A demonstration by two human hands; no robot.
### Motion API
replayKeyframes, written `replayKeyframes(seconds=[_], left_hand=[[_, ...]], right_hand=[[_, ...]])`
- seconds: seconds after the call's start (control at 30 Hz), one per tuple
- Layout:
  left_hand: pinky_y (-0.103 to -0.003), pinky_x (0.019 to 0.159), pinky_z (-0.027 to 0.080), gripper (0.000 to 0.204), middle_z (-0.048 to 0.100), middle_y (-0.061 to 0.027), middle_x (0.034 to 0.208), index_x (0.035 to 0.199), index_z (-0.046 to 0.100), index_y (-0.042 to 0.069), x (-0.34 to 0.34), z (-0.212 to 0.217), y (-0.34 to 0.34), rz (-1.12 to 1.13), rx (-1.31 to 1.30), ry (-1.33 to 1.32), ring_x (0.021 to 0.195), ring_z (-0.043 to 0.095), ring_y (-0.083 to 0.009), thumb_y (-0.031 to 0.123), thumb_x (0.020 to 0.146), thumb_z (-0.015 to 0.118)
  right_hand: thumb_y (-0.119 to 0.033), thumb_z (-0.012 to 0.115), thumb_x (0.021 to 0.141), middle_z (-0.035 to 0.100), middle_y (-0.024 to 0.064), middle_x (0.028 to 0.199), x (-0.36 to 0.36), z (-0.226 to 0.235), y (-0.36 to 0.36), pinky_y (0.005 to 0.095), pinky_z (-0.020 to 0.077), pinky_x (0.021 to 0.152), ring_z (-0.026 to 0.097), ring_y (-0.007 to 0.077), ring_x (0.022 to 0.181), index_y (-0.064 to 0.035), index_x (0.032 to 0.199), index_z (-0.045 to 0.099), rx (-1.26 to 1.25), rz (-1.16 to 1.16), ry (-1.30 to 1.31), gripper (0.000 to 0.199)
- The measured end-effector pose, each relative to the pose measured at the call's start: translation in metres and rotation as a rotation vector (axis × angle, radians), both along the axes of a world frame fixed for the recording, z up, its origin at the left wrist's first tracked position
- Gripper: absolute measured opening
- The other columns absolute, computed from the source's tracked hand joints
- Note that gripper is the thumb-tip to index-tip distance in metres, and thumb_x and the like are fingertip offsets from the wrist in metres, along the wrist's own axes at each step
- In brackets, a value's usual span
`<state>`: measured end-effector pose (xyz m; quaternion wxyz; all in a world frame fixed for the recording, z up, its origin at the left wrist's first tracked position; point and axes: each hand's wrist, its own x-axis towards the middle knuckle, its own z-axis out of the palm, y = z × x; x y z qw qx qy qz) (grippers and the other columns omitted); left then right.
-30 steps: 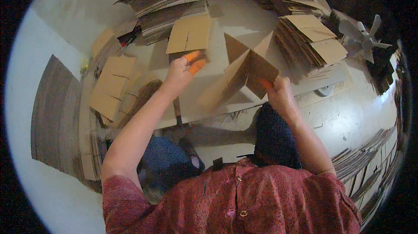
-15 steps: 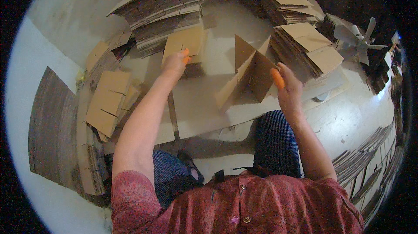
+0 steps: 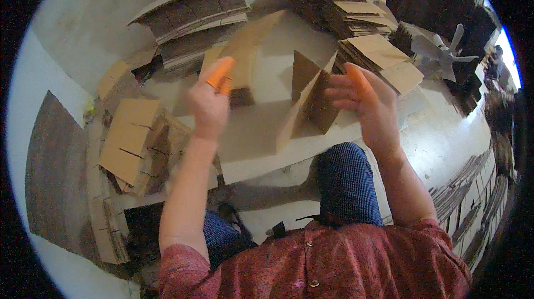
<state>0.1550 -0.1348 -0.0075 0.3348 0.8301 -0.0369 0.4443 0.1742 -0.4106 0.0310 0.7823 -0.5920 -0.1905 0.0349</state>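
Sitting at a low white table (image 3: 261, 160), the person has both hands raised over the work, so the assembly looks partway through, by my judgement: one slotted cardboard divider (image 3: 308, 101) already stands upright in a crossed shape on the table, and another piece is only now coming in. The left hand (image 3: 208, 104), with orange finger covers, pinches a flat cardboard sheet (image 3: 247, 48) lifted above the table, blurred by motion. The right hand (image 3: 367, 104) is spread open just beside the standing divider, not clearly touching it. Slotted blanks (image 3: 125, 137) lie at the left, and further off tall stacks of cardboard (image 3: 192, 15) wait, suggesting much remains.
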Motion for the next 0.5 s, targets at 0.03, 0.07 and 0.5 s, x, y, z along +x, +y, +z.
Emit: replayKeyframes(seconds=[0.03,0.07,0.5], left_hand=[[-0.031,0.087,0.045,0.032,0.061,-0.0129,0.107,0.106,0.060,0.000,-0.008,-0.008,-0.015,-0.162,0.026,-0.065,0.096,0.059,-0.0248,-0.005,0.075,0.058],[-0.032,0.090,0.044,0.035,0.060,-0.0126,0.109,0.110,0.058,0.000,-0.015,-0.014,-0.031,-0.326,0.052,-0.135,0.100,0.058,-0.0260,-0.004,0.075,0.059],[-0.030,0.082,0.045,0.035,0.062,-0.0136,0.103,0.111,0.058,0.003,-0.050,-0.041,-0.076,-0.311,-0.194,0.432,0.093,0.059,-0.0217,0.012,0.078,0.064]], right_hand=[[-0.016,0.051,0.089,0.061,0.0146,0.101,0.005,0.001,0.004,0.0309,0.0503,0.076,0.062,0.0202,0.088,0.0029,0.110,0.053,0.077,0.126,0.157,0.029],[-0.015,0.052,0.088,0.062,0.0134,0.099,0.008,0.003,0.007,0.0317,0.0513,0.074,0.062,0.0195,0.086,0.0018,0.108,0.055,0.154,0.248,0.311,0.026],[-0.004,0.056,0.084,0.064,0.0043,0.096,-0.011,-0.003,-0.018,0.0252,0.0452,0.074,0.056,0.0118,0.084,-0.0017,0.100,0.063,-0.087,-0.303,-0.360,0.017]])
